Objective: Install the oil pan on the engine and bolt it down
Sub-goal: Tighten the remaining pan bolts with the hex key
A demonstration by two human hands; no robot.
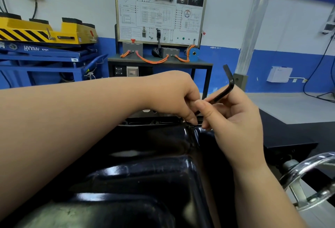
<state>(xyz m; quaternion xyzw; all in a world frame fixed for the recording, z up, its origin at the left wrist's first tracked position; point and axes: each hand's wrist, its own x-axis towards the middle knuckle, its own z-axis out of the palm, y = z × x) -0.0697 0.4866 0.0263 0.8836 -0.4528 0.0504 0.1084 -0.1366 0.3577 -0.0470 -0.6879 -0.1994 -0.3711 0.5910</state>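
At the far rim of the black oil pan (145,173), seated hollow-down on the engine, the left hand (174,95) bunches its fingertips; what they pinch is hidden. The right hand (235,124) grip pinches the hex key (224,90), its long axis slanting down-left toward that spot.

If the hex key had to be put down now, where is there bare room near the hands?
Bare: the oil pan's glossy top between the forearms, and the dark bench right of the right hand. Crowded: the pan's far rim, where the left hand and hex key meet.
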